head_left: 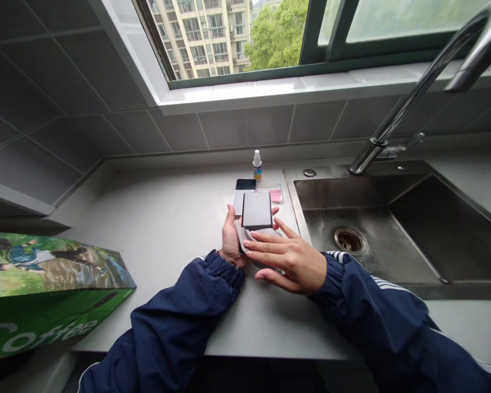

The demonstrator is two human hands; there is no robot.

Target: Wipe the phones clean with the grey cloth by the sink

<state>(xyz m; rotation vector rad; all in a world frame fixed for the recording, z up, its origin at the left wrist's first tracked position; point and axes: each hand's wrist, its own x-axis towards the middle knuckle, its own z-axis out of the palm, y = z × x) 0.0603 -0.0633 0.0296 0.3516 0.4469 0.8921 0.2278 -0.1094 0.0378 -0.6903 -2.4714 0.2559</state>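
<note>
My left hand (231, 240) is wrapped round a smartphone (257, 209) from below, its thumb along the left edge and fingertips showing at the right edge. The phone's screen faces up and looks pale grey. A light grey cloth (242, 234) with a zigzag edge covers the phone's lower end. My right hand (288, 256) lies over that cloth with fingers stretched out and slightly apart. Just beyond the phone are a second phone-like device (244, 197), dark at its top, and a clear case (279, 188) with a pink slip (275, 195) on it.
A small white-capped spray bottle (257, 165) stands behind these things on the white counter (167, 218). To the right is a steel sink (376, 262) with a tall chrome tap (409, 103). A green coffee-printed box or bag (57, 305) juts in at left. A window (229, 38) is ahead.
</note>
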